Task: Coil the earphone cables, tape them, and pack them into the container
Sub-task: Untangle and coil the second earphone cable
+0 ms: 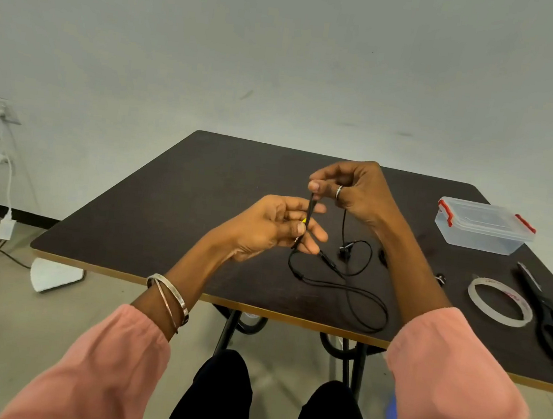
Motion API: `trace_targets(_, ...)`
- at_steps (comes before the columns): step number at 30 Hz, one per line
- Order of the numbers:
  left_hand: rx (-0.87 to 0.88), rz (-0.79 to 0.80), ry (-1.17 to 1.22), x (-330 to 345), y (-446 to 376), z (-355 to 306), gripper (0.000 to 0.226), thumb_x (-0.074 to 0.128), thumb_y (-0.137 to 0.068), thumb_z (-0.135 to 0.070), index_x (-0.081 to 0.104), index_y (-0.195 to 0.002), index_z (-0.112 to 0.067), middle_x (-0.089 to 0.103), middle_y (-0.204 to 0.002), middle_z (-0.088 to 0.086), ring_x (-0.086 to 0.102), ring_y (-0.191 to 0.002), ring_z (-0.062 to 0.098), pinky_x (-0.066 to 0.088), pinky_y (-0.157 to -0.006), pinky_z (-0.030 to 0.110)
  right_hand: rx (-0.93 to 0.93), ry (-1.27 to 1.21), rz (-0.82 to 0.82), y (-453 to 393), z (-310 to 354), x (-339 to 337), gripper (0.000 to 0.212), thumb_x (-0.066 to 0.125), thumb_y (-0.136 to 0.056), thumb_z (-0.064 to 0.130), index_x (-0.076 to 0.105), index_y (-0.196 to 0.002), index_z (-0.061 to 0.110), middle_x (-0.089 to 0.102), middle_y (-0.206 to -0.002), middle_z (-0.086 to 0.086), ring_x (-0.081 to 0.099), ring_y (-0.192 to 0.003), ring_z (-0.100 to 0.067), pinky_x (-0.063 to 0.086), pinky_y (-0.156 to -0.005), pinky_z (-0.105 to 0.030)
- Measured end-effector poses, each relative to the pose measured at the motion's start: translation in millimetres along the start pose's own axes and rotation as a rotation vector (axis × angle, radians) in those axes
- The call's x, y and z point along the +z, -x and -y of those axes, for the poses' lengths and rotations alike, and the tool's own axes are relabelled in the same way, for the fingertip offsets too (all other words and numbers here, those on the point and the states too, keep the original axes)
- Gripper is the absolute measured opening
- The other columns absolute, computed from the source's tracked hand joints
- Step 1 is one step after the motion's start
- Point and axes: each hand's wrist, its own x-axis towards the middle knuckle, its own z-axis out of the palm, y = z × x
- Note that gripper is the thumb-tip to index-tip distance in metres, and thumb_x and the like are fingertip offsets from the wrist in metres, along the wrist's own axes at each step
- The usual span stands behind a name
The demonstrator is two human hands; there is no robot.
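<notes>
The earphone cable (338,287) is being held taut above the table (172,204): the left hand (266,228), palm up, is pinching its lower stretch, the right hand (350,186), fingers curled downward, is pinching its upper end, and below both grips the rest is lying looped.
</notes>
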Motion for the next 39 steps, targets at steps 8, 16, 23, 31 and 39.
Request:
trace_targets(8,-0.006,-0.229,0.245,3.9,-6.6,-1.0,0.027,0.041,-0.095,0.010,0.055,-0.116,0.000,0.071,-0.080,0.008,0.067,-0.064,0.016,0.058,-0.069,0.028,0.038,-0.100,-0.145,6.6,-40.6,20.8,0.010,0.066,-0.089,0.012,0.073,-0.087,0.005,0.067,-0.070,-0.011,0.049,-0.058,-0.021,0.037,-0.048,-0.022)
trace_targets(16,-0.045,-0.239,0.302,7.1,-6.0,-0.4,0.025,0.042,-0.095,0.009,0.058,-0.112,-0.001,0.072,-0.082,0.009,0.068,-0.066,0.017,0.059,-0.070,0.028,0.046,-0.136,-0.214,7.8,-47.7,23.7,0.012,0.064,-0.090,0.009,0.073,-0.093,0.003,0.070,-0.076,-0.012,0.051,-0.064,-0.021,0.038,-0.049,-0.019)
trace_targets(23,0.107,-0.444,0.457,-5.2,-15.8,-7.8,0.021,0.041,-0.096,0.009,0.051,-0.113,0.003,0.074,-0.080,0.010,0.072,-0.072,0.021,0.060,-0.070,0.031,0.238,0.028,0.140,36.0,-56.8,35.2,0.015,0.058,-0.094,0.009,0.070,-0.101,0.003,0.070,-0.078,-0.008,0.057,-0.061,-0.012,0.043,-0.047,-0.017)
trace_targets(31,0.152,-0.629,0.210,-21.5,-21.6,5.0,0.024,0.038,-0.098,0.009,0.041,-0.120,0.001,0.068,-0.091,0.014,0.073,-0.075,0.018,0.060,-0.077,0.032,0.128,0.262,0.298,43.8,-15.6,33.3,0.017,0.055,-0.095,0.009,0.068,-0.105,0.005,0.067,-0.072,-0.004,0.056,-0.053,-0.008,0.050,-0.052,-0.022)
trace_targets(39,-0.017,-0.347,-0.019,-10.7,-10.1,20.5,0.035,0.039,-0.099,0.006,0.038,-0.133,-0.002,0.070,-0.103,0.011,0.072,-0.089,0.015,0.056,-0.079,0.024,0.029,0.207,0.085,30.6,5.8,6.9,0.014,0.061,-0.092,0.014,0.073,-0.097,0.010,0.071,-0.074,-0.005,0.050,-0.055,-0.012,0.040,-0.048,-0.017)
